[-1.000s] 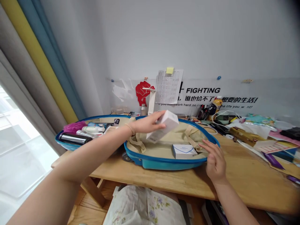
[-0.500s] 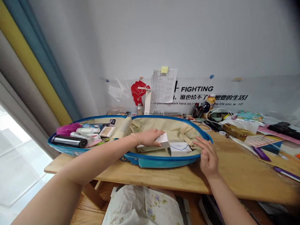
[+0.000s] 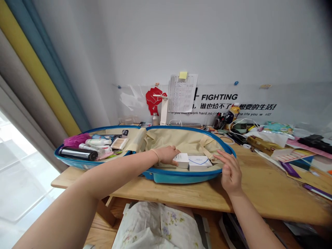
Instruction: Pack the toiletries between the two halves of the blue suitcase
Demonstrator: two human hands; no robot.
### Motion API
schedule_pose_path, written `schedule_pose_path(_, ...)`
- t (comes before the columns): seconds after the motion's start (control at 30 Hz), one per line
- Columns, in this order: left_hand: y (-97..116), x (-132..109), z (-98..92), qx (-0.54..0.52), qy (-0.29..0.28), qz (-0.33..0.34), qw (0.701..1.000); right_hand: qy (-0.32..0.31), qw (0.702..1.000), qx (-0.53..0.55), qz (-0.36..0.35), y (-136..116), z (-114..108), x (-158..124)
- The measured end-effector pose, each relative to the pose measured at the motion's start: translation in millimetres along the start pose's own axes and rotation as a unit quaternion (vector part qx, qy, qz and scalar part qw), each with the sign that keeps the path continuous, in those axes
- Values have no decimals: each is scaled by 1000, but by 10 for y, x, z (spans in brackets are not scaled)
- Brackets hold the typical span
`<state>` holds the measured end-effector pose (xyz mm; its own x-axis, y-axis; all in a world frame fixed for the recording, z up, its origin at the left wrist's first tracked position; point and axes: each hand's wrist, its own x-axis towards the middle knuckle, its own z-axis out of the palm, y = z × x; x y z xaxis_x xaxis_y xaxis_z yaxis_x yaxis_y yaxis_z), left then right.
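Note:
A blue suitcase point(image 3: 181, 178) with beige lining lies opened out on the wooden table. In its right half, my left hand point(image 3: 166, 155) is around a small white box point(image 3: 183, 161), thumb at the front and fingers over the top; the hand covers its left part. Beside it, to the right, sits another white box point(image 3: 199, 163) with a blue line on its top. My right hand point(image 3: 230, 171) rests over the right rim of the suitcase, its upper fingers stretched inward near a beige strap point(image 3: 206, 150).
The suitcase's left half holds a black cylinder point(image 3: 77, 154), a pink bath puff point(image 3: 75, 140), white tubes and a pack of cotton swabs point(image 3: 119, 143). A white lamp point(image 3: 164, 112) stands behind. Papers, cables and a bottle point(image 3: 232, 112) crowd the table's right side.
The white box in my left hand has gone from tilted to lying level beside the other box. My left hand has lowered slightly with it; the right hand stays on the rim.

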<state>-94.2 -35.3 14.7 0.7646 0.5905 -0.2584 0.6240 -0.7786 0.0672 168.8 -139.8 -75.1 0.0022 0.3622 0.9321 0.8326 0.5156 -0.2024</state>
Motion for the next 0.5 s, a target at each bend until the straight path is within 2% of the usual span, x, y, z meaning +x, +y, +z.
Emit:
schedule_pose_path(0.23,-253,-35,56,4,-46,-40,998,-3,1000,0,1,-17,-8,16)
schedule_pose_path(0.5,-152,30,136,3,-37,-71,997,-8,1000,-2,9,22,3,4)
